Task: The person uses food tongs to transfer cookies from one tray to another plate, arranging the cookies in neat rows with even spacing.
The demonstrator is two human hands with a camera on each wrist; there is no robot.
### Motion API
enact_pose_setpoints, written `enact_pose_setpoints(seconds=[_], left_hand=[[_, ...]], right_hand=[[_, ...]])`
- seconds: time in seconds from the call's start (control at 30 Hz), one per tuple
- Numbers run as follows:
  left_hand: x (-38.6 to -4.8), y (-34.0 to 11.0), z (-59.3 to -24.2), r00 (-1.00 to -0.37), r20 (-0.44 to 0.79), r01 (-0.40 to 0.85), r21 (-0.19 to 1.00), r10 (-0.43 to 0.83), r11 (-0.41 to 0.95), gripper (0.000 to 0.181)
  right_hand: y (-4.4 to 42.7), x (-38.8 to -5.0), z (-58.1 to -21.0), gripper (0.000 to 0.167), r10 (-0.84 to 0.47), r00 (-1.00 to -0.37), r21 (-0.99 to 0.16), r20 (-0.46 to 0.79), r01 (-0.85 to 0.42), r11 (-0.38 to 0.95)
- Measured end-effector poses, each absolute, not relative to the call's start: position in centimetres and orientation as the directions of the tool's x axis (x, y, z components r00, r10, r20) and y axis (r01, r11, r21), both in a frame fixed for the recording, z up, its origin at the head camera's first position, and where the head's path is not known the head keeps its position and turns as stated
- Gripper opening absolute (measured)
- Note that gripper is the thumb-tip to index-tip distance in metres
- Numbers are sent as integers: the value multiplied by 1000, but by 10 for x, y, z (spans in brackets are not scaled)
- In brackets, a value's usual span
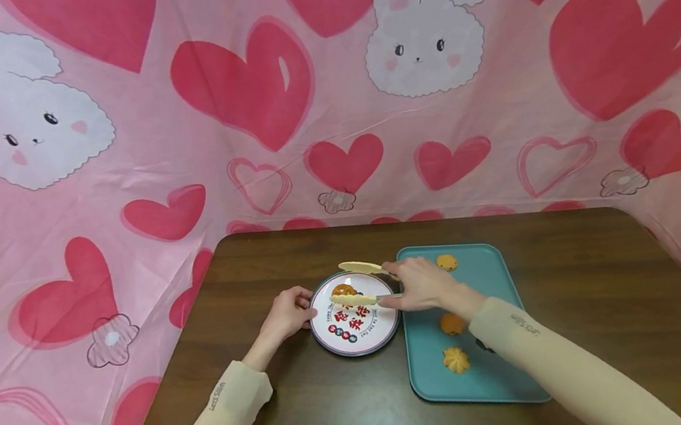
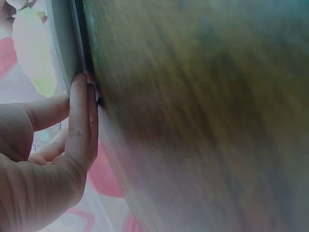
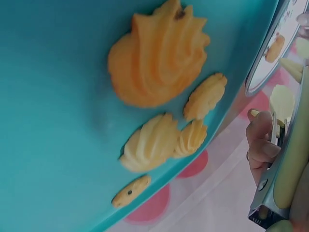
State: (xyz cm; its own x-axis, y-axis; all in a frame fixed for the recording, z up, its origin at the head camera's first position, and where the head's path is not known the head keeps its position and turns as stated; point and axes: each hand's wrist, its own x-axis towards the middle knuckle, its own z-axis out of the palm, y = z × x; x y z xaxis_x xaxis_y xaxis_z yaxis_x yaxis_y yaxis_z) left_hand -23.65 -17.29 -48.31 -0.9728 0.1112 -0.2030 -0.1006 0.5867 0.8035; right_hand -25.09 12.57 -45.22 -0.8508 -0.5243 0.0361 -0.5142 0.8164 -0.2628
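- Sleeves (image 1: 207,424) of pale cloth reach in from the near side over the dark wooden tabletop (image 1: 316,417).
- On the right lies a teal tray (image 1: 432,393), its long side running away from the person. A ridged cookie (image 1: 456,360) sits toward its near end, with a rounder orange cookie (image 1: 452,323) just beyond, close to the right forearm. The right wrist view shows further cookies in the tray.
- A white plate (image 1: 324,336) with red lettering stands just left of the tray; whether the two touch, I cannot tell. The left hand (image 1: 287,313) pinches its left rim, thumb above and fingers at the underside.
- The right hand (image 1: 421,284) grips tongs (image 1: 352,301) by the handle. Their long axis runs leftward from that hand across the plate, the two pale ends well parted.
- A browned cookie (image 1: 342,288) lies on the far part of the plate, left of the right hand. The telling relation, I judge, is here: seen from above, it sits between the tongs' ends. The left fingertips look nearer to it than the right ones.
- Another cookie (image 1: 447,262) rests at the tray's far end.
- Beyond hangs a pink cloth (image 1: 359,106) with hearts and rabbits.
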Motion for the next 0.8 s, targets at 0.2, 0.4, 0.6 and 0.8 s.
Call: enact_pose_setpoints(seconds=[0.2, 0.4, 0.6, 0.8], left_hand=[[-236, -173, -483, -973, -202, -98, 802, 114, 590, 33], [-237, -173, -483, -971, -211, -106, 801, 112, 589, 34], [-237, -174, -481, -971, -208, -102, 805, 116, 584, 33], [-238, -173, -483, -970, -214, -112, 812, 113, 573, 33]], right_hand=[[144, -251, -447, 88, -510, -858, -271, 59, -506, 819], [172, -253, -441, 94, -460, -883, -281, 89, -465, 839], [207, -253, -433, 95, -373, -923, -287, 100, -385, 877], [245, -254, -432, 96, -316, -943, -294, 104, -332, 896]])
